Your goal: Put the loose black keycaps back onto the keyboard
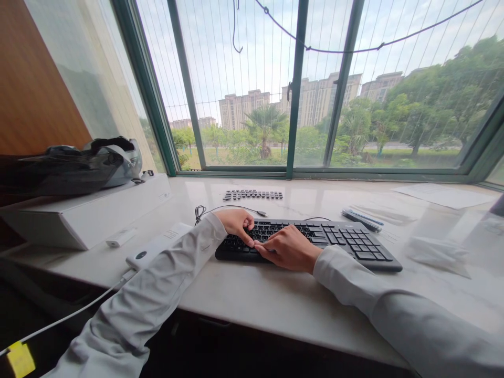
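Note:
A black keyboard [364,247] lies on the white ledge; keycaps are off much of its left part, while its number pad at the right has caps. Over that bare left section is my left hand [237,222], its fingers curled in and thumb pointing down at the key sockets. My right hand [289,248] rests across the front of the keyboard, thumb and forefinger pressed together close to my left thumb. Whatever lies between the fingertips is too small or hidden to make out. Behind the keyboard, loose black keycaps [254,195] sit in rows.
A coiled cable with a USB plug [261,213] lies behind my left hand. At the left are a white power strip [144,256] and a white box [90,215] with a dark bag on top. Pens [362,219] and clear plastic bags [437,252] lie right. A window stands behind.

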A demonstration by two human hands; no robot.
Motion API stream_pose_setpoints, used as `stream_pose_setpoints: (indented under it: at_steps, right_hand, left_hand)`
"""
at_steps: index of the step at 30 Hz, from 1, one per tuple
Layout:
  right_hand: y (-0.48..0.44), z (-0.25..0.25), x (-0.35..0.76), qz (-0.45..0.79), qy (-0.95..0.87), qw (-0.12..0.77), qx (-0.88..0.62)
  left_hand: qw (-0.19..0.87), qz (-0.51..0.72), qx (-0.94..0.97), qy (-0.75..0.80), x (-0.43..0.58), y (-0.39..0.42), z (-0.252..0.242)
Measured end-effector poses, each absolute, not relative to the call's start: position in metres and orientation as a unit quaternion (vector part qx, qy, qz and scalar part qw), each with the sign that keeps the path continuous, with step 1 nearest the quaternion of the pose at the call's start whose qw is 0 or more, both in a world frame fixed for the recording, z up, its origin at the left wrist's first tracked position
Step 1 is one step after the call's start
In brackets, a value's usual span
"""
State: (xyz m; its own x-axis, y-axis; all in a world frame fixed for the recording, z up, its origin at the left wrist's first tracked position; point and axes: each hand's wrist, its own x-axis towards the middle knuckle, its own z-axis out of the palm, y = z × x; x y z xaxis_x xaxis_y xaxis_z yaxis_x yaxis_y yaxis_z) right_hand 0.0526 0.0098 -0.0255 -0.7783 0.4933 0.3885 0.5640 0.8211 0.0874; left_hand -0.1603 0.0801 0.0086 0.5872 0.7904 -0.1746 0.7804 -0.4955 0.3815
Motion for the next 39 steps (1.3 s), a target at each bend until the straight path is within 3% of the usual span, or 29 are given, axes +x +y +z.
stream_pose_setpoints:
  at_steps: [15,39]
  right_hand:
    - [0.017,-0.031,0.049,-0.045,-0.902,0.221,-0.367]
    - [0.011,-0.023,0.06,-0.054,-0.934,0.191,-0.299]
  left_hand:
    - [0.261,0.022,0.868,0.422,-0.16,0.081,0.01]
    - [0.265,0.027,0.874,0.407,-0.159,0.069,0.02]
